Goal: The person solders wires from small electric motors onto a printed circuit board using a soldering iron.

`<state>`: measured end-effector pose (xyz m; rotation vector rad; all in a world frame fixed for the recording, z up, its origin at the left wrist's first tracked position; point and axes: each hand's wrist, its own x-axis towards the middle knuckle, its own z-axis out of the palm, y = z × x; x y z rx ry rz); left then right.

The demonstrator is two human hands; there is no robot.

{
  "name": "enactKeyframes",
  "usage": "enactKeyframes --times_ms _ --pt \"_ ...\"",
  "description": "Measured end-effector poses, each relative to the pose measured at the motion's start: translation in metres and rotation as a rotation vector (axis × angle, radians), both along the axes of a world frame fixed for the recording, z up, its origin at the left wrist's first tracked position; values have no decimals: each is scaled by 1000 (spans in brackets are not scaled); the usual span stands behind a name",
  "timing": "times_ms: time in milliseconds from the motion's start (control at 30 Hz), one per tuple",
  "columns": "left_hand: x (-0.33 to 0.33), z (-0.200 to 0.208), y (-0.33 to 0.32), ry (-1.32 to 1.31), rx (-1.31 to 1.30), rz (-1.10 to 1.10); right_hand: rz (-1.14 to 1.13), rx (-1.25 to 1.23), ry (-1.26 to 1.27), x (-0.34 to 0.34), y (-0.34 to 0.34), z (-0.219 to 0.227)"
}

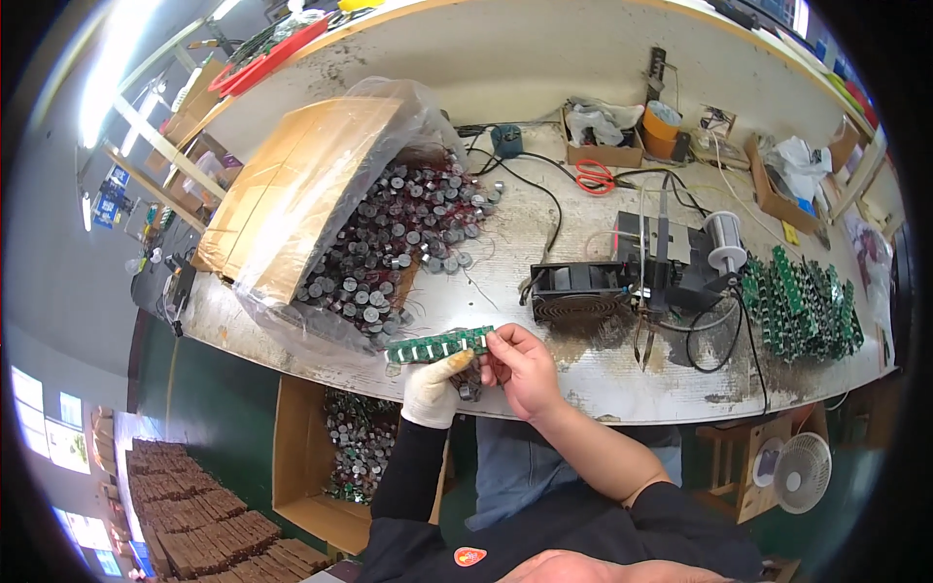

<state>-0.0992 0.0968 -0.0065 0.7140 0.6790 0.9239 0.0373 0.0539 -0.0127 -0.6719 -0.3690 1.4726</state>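
A long green circuit board strip (442, 346) with a row of white parts is held level above the table's near edge. My left hand (433, 391), in a white glove, is closed on it from below, the thumb lying along its lower side. Bare, my right hand (523, 367) pinches the strip's right end between thumb and fingers. A few small round metal parts (467, 385) hang just below the strip between both hands; what holds them is hidden. Past the strip, a heap of small round silver parts with red wires (408, 228) spills from a plastic-lined cardboard box (292, 185).
A soldering setup with a black fan (580, 293) and a solder wire spool (723, 241) stands right of centre. Green circuit boards (802, 306) pile at the far right. Red scissors (594, 177) lie at the back. Below the table edge sits a cardboard box (301, 457) of parts.
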Motion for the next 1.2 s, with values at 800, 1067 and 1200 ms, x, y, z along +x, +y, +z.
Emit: enactKeyframes --times_ms 800,1067,1200 --pt "-3 18 3 138 218 281 -100 -55 149 -17 18 9" --pt "-6 14 5 155 256 281 -94 -67 170 -18 23 7" --pt "-14 9 10 159 218 190 -127 -68 111 -18 23 6"
